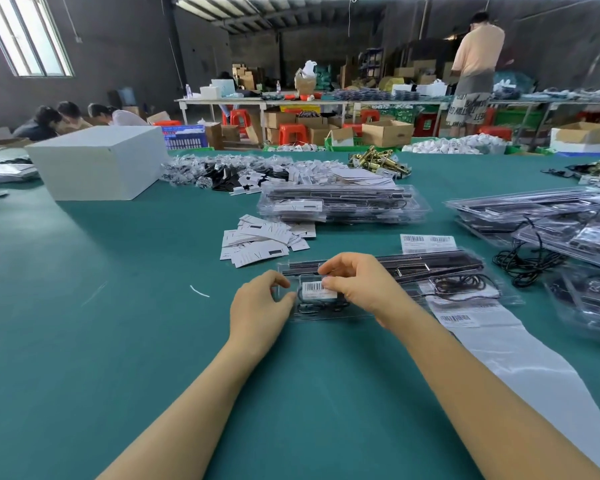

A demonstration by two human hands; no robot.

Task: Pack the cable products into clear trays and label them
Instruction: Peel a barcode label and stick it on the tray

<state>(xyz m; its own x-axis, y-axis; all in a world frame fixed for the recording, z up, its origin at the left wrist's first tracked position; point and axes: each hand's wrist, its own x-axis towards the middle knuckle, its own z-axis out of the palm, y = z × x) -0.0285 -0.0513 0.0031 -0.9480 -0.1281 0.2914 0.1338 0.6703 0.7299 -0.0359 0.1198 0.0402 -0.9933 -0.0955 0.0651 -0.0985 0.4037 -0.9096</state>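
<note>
From the head camera, a clear plastic tray (326, 311) lies flat on the green table (118, 306) directly ahead, with a coiled black cable (321, 303) inside its near compartment and long dark parts along its far edge; the left hand (257, 306) grips the tray's left end, fingers curled over the rim and thumb against the near side; the right hand (357, 285) pinches a white barcode label (316, 289) between thumb and fingertips, the label lying on the tray's lid above the cable; a long strip of label backing paper (520, 358) runs from beside the right forearm toward the lower right, one barcode sticker (456, 318) on it near the tray; a sheet of barcode labels (426, 242) lies just beyond the tray; to the left of that, a loose heap of white printed cards (264, 239) rests on the table; behind them stands a stack of packed clear trays (340, 204), and more filled trays (551, 216) pile up at the right with a loose black cable (527, 263) beside them; a white box (99, 161) sits far left, and gold metal clips (378, 161) lie beyond the stack; other people work in the background.
</note>
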